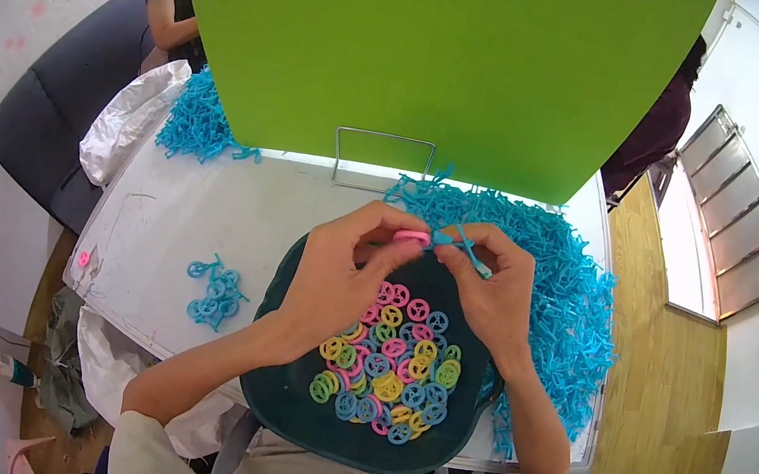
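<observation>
Above the far rim of a dark green tray (287,414), my two hands meet. My left hand (332,274) pinches a small pink plastic wheel (411,238) between thumb and fingers. A blue plastic stick-like piece (467,248) with thin arms is gripped in my right hand (499,294), its near end at the pink wheel. Whether the two parts are joined or only touching, I cannot tell. Inside the tray lie several small spoked wheels (386,388) in pink, yellow, green and blue.
A large heap of blue pieces (568,291) covers the table's right side; a smaller heap (197,119) sits far left. A few blue wheeled pieces (215,294) lie left of the tray. A green panel (430,63) stands behind a metal wire frame (387,137). Two people are partly visible beyond.
</observation>
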A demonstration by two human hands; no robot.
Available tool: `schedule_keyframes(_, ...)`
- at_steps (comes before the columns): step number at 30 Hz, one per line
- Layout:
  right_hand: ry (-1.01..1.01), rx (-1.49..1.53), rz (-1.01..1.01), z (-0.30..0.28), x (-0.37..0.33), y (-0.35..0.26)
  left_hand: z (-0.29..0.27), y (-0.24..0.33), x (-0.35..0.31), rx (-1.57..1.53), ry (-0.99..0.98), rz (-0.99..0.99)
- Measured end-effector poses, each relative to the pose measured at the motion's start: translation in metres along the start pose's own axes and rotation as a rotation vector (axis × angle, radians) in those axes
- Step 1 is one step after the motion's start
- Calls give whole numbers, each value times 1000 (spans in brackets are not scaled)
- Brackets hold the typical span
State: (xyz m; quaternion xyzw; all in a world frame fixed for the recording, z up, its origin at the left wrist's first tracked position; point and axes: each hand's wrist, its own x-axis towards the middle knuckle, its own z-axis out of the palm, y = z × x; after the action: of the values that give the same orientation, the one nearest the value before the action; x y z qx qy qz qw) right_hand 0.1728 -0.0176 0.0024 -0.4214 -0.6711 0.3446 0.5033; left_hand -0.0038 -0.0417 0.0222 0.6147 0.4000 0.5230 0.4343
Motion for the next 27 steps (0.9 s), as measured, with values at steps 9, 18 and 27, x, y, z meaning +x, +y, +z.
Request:
schedule_keyframes(9, -181, -73, -45, -33, 14, -4, -49, 8, -7, 279, 272, 135)
schedule_keyframes(18, -99, -295, 113, -57, 31, 25, -225, -65, -80, 984, 138, -395)
schedule_keyframes(27, 17, -775, -188, -52, 27, 106, -115, -34, -14, 929, 144, 162)
